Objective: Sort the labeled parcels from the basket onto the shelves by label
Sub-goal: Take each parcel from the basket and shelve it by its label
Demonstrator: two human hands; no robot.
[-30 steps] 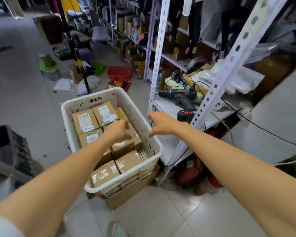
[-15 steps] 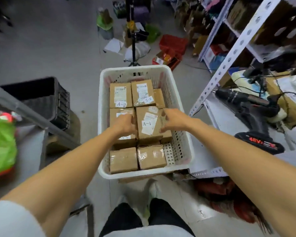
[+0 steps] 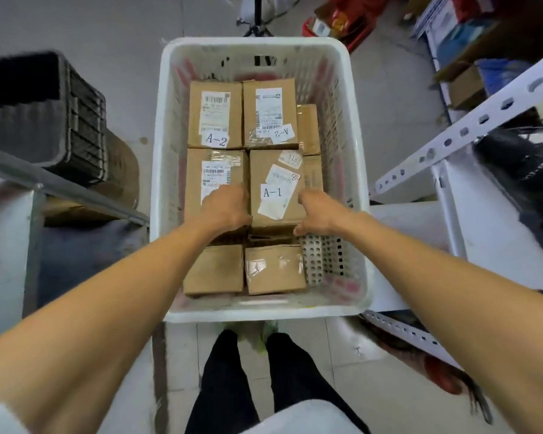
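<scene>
Hands [image 3: 224, 209] [image 3: 318, 213] closer (fingers [image 3: 306, 197] round A-1 parcel [image 3: 275, 189])

There was one white basket [image 3: 355, 170] with at least eight brown parcels [image 3: 213, 274] in it: two A-2 parcels [image 3: 215, 119], one A-1 parcel [image 3: 273, 189], the others' marks unreadable. Two hands reached in, one left hand [image 3: 224, 208] and one right hand [image 3: 315, 211]. One black crate [image 3: 44, 120] stood beside.
</scene>
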